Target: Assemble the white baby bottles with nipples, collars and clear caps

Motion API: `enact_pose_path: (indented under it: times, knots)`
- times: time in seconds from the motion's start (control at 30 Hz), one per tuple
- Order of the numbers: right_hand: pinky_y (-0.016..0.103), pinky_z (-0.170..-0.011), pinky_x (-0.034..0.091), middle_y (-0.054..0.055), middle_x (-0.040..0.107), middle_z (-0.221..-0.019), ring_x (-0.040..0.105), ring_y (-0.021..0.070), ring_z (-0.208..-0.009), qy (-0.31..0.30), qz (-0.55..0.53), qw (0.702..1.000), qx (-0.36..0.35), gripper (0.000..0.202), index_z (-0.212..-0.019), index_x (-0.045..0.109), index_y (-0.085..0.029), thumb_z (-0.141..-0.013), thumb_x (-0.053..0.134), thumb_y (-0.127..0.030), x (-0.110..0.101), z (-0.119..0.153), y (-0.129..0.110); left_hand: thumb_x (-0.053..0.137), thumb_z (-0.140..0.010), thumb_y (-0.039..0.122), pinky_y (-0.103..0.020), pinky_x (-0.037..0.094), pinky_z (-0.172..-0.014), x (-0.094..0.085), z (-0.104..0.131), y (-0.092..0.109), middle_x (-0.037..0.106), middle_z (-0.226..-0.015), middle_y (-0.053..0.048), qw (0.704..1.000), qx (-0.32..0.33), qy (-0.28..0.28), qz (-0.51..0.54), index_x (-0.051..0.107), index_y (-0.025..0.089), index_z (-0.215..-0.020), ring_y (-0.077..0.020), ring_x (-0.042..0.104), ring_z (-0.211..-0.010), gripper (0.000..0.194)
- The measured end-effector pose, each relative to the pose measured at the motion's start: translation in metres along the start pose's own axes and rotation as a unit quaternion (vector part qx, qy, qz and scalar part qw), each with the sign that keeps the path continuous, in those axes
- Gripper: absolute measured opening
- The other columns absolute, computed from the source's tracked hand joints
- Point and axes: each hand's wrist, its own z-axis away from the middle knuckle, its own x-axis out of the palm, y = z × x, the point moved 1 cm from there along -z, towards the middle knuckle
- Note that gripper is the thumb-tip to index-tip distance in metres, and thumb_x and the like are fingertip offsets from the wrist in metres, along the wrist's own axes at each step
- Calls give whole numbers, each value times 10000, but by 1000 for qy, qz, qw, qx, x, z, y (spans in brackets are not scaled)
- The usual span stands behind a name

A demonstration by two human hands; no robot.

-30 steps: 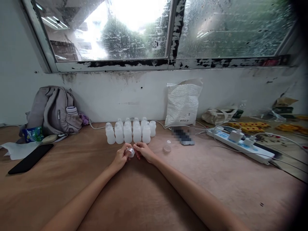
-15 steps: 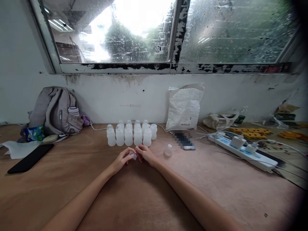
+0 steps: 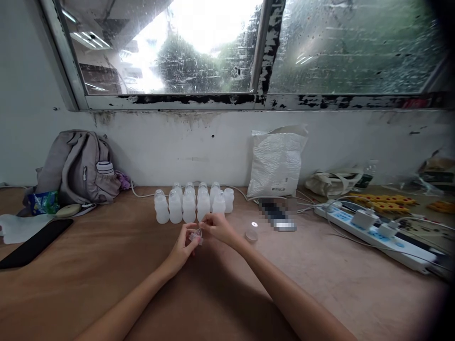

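Observation:
My left hand (image 3: 184,247) is closed on a small clear piece (image 3: 196,236), which looks like transparent plastic. Pinched fingers of my right hand (image 3: 216,226) touch the top of that same piece. Several frosted white bottles (image 3: 189,207) stand in rows just beyond my hands, most with clear domed tops. The bottle at the right end (image 3: 228,201) has no dome. To the right of my right hand, a round clear cap (image 3: 251,235) rests on the table, with a small white disc (image 3: 254,224) behind it.
A phone (image 3: 277,215), a silvery padded bag (image 3: 275,163) and a power strip (image 3: 377,232) with cables lie to the right. On the left are a grey backpack (image 3: 80,166) and a black flat object (image 3: 35,244). A wall with windows rises behind the table.
The view has shifted slightly. My right hand has risen a little to the top of the clear piece, which now shows more between my hands.

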Motion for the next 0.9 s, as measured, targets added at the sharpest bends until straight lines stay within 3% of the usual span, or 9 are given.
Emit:
enact_pose_path:
  times: [0.1,0.27,0.4,0.53,0.63,0.77,0.9]
  knots:
    - [208,-432,314,-26,495,-461,427,95,-439,43,40,998,-6,193,-598,578,-155,-718,566,-307,-19,-2,-4,588,-703,276,-225,454,-574,2,0,-7,485,-896,-20,999,-4,32,-28,415,196,-1107,-116,516,-696,446]
    - [278,-610,396,55,580,-702,514,165,-638,219,136,966,24,230,-830,577,-159,-812,398,-302,-66,-4,5,584,-650,188,-293,460,-735,-4,-1,-8,523,-936,-50,995,2,71,-72,561,174,-1024,-175,540,-855,375]
    - [352,-775,373,91,595,-897,526,223,-843,244,204,947,49,313,-1043,544,-178,-744,454,-186,-88,-5,23,591,-630,174,-316,437,-803,-6,-1,-7,535,-954,-50,994,17,69,-80,618,167,-856,-186,553,-878,228]
    - [474,-877,278,106,552,-1113,415,301,-1079,203,280,935,79,515,-1227,427,-252,-723,524,-211,-81,-6,40,585,-647,182,-299,445,-773,-5,1,-4,545,-920,-39,994,17,66,-88,593,166,-820,-171,561,-838,174]
    - [521,-885,244,113,497,-1208,342,324,-1155,185,337,918,99,538,-1258,377,-264,-740,520,-240,-68,-8,47,587,-649,182,-284,447,-760,-4,2,-2,550,-918,-39,994,17,63,-92,581,162,-819,-162,559,-828,171]
    - [450,-853,301,125,564,-1083,443,294,-1054,218,332,913,97,370,-1114,485,-196,-746,497,-232,-62,-11,50,598,-648,193,-276,457,-728,-3,2,-2,569,-915,-45,994,12,59,-87,574,156,-823,-160,563,-808,181]
    - [339,-724,378,100,620,-867,548,242,-849,254,305,912,104,195,-908,547,-170,-743,470,-239,-71,-14,50,611,-664,222,-282,465,-719,-2,2,-2,614,-856,-42,996,2,47,-75,575,157,-851,-166,580,-788,201]
